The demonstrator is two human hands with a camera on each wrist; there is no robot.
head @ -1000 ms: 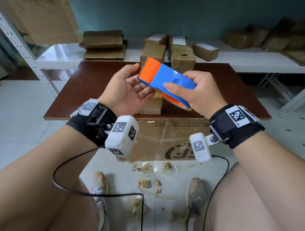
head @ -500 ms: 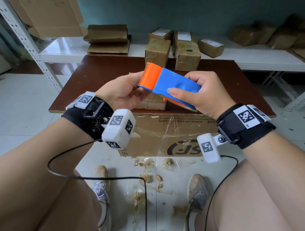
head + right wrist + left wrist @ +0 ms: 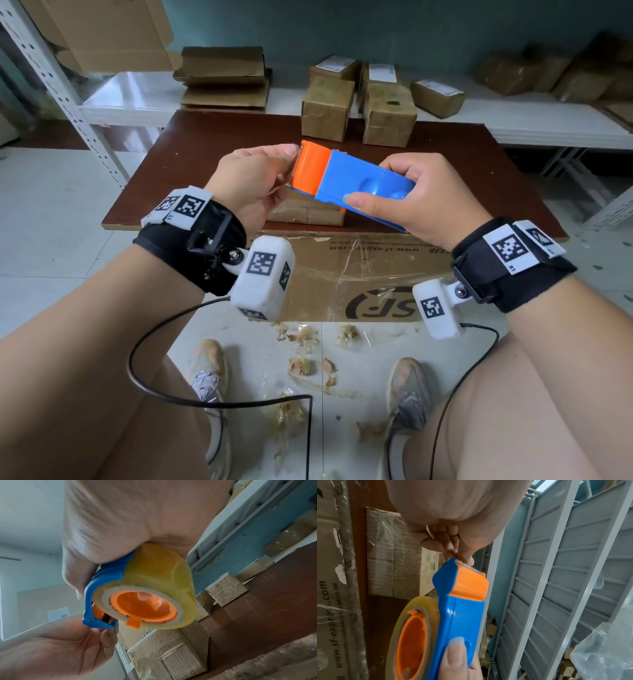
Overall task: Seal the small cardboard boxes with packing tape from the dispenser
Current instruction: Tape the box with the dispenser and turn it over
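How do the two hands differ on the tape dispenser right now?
The right hand wraps the blue body of the tape dispenser, carrying it; the left hand only pinches at its orange toothed cutter end. The right hand's fingers curl around the body; the left hand's fingertips bunch at the blade. Both touch the dispenser above the table.

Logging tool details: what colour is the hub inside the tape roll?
Orange hub, inside the yellowish clear tape roll; best seen in the right wrist view.
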